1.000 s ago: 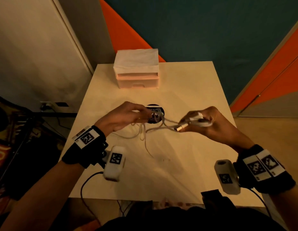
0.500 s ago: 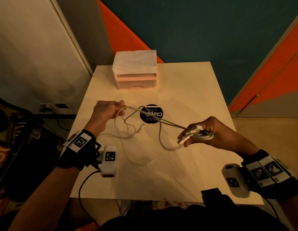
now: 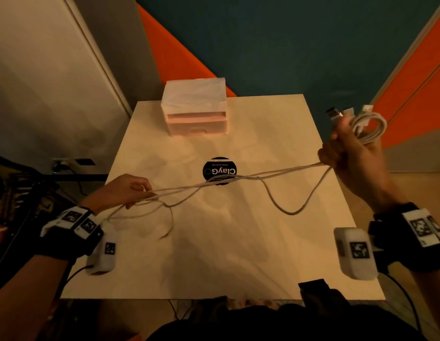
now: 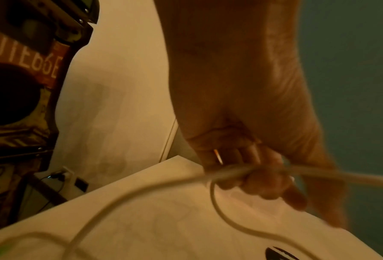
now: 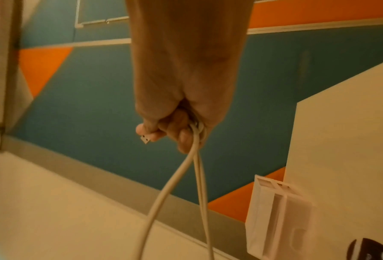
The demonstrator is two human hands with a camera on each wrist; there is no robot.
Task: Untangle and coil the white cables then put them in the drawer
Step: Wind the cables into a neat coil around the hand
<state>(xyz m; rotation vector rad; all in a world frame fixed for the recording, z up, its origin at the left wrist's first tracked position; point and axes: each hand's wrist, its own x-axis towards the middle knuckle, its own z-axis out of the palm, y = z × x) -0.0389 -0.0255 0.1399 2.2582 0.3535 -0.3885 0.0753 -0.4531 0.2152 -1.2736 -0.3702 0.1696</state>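
Note:
White cables (image 3: 238,179) stretch across the table between my two hands, twisted together near the middle, with one loop sagging low on the right. My right hand (image 3: 354,153) is raised at the table's right edge and grips a coiled bundle (image 3: 369,126) with USB plugs sticking out on top; the same cables (image 5: 197,158) hang from its fist in the right wrist view. My left hand (image 3: 130,190) at the left edge holds the strands (image 4: 241,171) in curled fingers, and loose ends trail below it. The small pink drawer unit (image 3: 195,112) stands at the back, both drawers closed.
The pale square table (image 3: 214,254) carries a round black sticker (image 3: 220,169) at its centre. A white door and wall socket stand to the left; teal and orange walls lie behind and to the right. Dark furniture sits at the far left.
My hands have moved far apart: the right rose up and to the right with the coil, the left shifted left. The slack cables are now pulled out into long strands.

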